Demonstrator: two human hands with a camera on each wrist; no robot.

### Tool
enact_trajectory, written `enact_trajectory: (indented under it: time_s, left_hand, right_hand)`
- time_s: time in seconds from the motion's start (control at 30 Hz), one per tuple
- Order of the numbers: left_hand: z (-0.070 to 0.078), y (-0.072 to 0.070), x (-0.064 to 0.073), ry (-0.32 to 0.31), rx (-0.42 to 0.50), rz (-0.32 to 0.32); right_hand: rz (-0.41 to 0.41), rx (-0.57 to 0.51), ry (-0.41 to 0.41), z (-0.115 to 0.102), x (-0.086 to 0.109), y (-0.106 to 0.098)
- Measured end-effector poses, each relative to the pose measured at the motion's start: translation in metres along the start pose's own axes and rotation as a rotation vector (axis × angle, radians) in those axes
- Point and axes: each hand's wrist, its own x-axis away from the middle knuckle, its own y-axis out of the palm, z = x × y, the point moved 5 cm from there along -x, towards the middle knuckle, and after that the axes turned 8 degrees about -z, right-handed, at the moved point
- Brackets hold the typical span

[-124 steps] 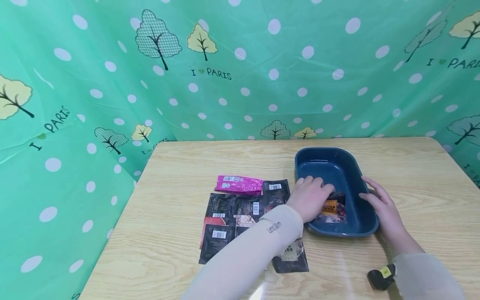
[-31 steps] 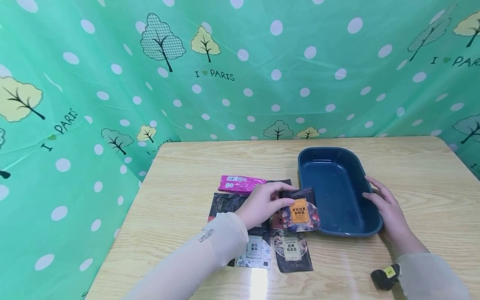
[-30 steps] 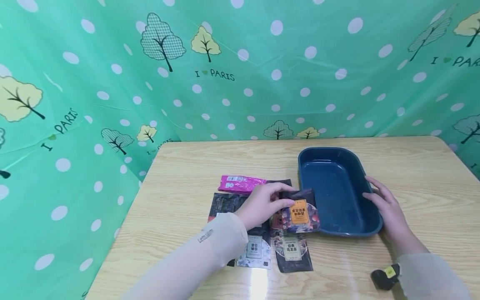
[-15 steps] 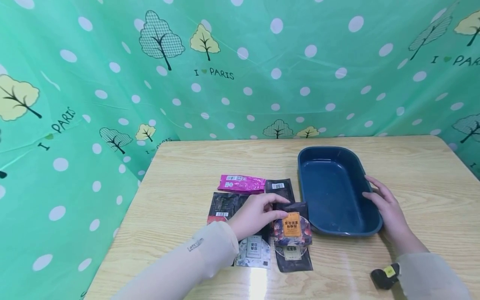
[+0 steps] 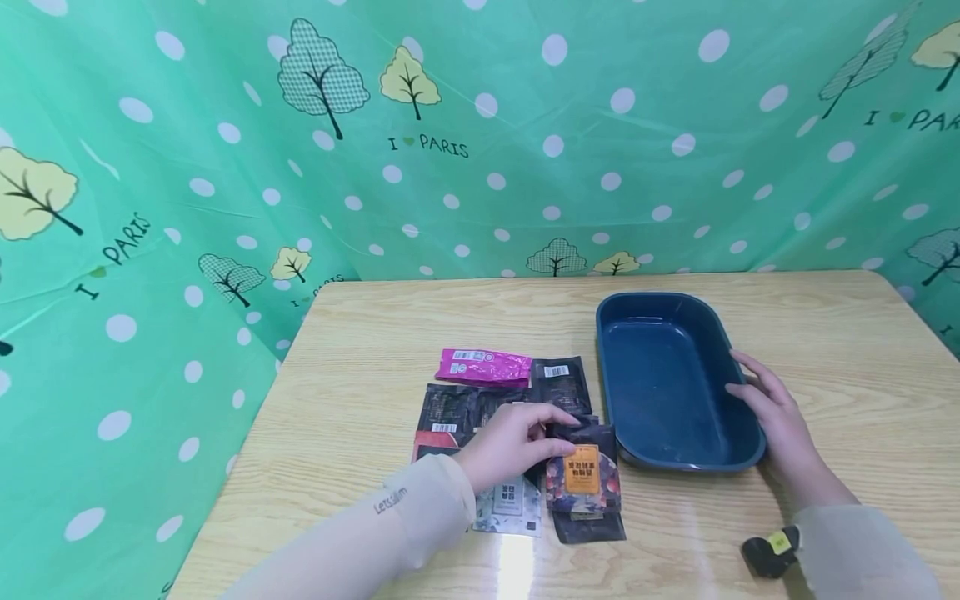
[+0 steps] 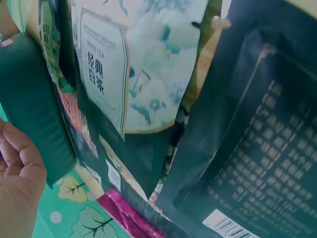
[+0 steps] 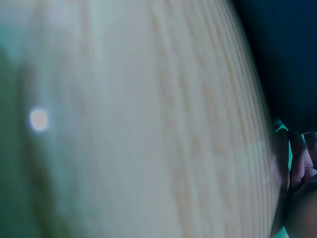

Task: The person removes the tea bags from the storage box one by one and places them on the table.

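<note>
My left hand [image 5: 517,442] pinches the top edge of a dark tea sachet [image 5: 582,479] with an orange label, held over another dark sachet [image 5: 588,531] that it mostly covers. In the left wrist view, part of the left hand [image 6: 20,173] shows at the left edge, and a white tea sachet [image 6: 153,74] fills the upper middle. My right hand [image 5: 780,425] holds the right wall of a dark blue tub [image 5: 675,467], thumb at the inner side. The right wrist view shows some of its fingers [image 7: 299,163] below the tub's dark side [image 7: 282,59].
Beside the left hand lie a pink packet [image 5: 483,367], a black sachet with a barcode [image 5: 561,387], another black sachet [image 5: 447,408] and a white-blue sachet [image 5: 508,504]. A small black object with a yellow label [image 5: 770,552] sits by the right sleeve. A green curtain [image 5: 480,167] hangs behind the table.
The orange-label sachet was inside the tub earlier. My left hand has lifted it out leftward, then moved it down toward the near side, over the lower sachet. The right hand stays at the tub.
</note>
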Motion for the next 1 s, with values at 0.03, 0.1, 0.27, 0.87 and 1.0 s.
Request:
enact_trajectory:
  time_s: [0.03, 0.1, 0.27, 0.87, 1.0]
  left_hand:
    - [0.0, 0.001, 0.001, 0.002, 0.004, -0.003]
    - [0.0, 0.003, 0.001, 0.011, 0.009, -0.007]
    - [-0.001, 0.008, 0.004, 0.028, -0.009, -0.01]
    - [-0.01, 0.021, 0.006, 0.038, -0.13, -0.055]
    - [-0.011, 0.022, 0.005, 0.021, -0.203, -0.049]
  right_hand:
    - [0.0, -0.003, 0.002, 0.0, 0.0, 0.0]
    - [-0.002, -0.003, 0.001, 0.0, -0.001, 0.0]
    - [-0.016, -0.017, -0.002, 0.0, -0.001, 0.001]
    - [-0.009, -0.028, 0.0, 0.003, -0.001, 0.0]
    - [-0.012, -0.036, -0.003, 0.004, -0.001, -0.001]
